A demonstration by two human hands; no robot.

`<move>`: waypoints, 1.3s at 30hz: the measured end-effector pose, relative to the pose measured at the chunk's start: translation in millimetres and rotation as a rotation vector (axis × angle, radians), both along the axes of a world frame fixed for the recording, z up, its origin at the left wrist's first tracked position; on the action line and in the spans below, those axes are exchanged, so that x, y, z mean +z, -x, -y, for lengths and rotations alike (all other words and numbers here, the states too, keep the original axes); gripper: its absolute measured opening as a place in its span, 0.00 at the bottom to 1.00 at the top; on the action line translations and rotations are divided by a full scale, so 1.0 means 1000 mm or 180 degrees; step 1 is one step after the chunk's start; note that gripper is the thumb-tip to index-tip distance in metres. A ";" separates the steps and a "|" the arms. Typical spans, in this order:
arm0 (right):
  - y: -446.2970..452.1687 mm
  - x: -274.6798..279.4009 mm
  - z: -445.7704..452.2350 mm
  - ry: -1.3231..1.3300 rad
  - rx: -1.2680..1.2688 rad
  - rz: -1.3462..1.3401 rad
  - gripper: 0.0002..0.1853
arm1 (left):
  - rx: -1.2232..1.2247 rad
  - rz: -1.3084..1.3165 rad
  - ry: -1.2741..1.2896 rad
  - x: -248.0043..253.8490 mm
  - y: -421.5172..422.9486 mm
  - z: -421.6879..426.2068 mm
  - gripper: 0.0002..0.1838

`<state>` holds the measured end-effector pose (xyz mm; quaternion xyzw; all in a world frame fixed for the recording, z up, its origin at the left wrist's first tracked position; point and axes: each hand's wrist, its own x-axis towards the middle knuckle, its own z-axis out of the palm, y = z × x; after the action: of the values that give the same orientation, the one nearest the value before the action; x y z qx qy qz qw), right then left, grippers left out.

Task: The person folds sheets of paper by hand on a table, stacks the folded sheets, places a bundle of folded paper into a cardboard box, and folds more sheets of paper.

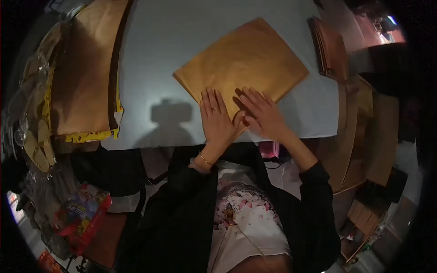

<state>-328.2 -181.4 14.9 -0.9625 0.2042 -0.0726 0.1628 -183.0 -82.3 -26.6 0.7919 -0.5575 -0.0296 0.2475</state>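
A brown kraft paper sheet or envelope, apparently folded, lies at an angle on the grey-white tabletop. On its near left part my left hand rests flat, fingers stretched out. My right hand lies on the near right part, its fingers extended and slightly apart. Both thumbs come close together by the near corner of the paper, where a small edge is turned up. What lies under the palms is hidden.
At the left edge stands a tall stack of brown paper over yellow printed wrapping. A smaller brown bundle sits at the right rear. Cardboard leans on the right. A red printed bag is below left, near clear plastic-wrapped items.
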 end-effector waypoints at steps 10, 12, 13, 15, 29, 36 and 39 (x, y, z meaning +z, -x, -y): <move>0.063 -0.030 0.002 0.0566 -0.2100 0.0398 0.29 | -0.0279 -0.0422 0.0506 0.027 -0.034 0.007 0.22; 0.057 -0.012 -0.016 0.0507 -0.1654 0.0333 0.29 | 0.0080 -0.0410 -0.0198 0.054 -0.068 0.018 0.15; 0.054 -0.005 -0.026 0.0466 -0.1184 0.0228 0.30 | -0.0226 0.0100 0.0298 0.047 -0.096 0.026 0.15; 0.045 -0.008 -0.040 0.0436 -0.0954 0.0323 0.28 | -0.0546 0.0629 0.0785 0.028 -0.145 0.045 0.15; 0.057 -0.035 -0.055 0.0102 0.0241 0.0491 0.33 | -0.0256 -0.3503 -0.1805 0.078 -0.155 -0.010 0.16; 0.059 -0.022 -0.055 0.0396 0.0036 -0.0084 0.37 | 0.0238 -0.4482 -0.1747 0.071 -0.107 -0.101 0.14; 0.063 -0.033 -0.048 0.0442 0.0196 -0.0193 0.36 | -0.0023 -0.2745 -0.2098 0.064 -0.118 -0.123 0.13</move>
<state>-391.2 -133.8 -18.2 -0.9791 0.1739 -0.0524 0.0916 -65.5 40.7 37.0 0.7417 -0.3693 -0.5259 0.1923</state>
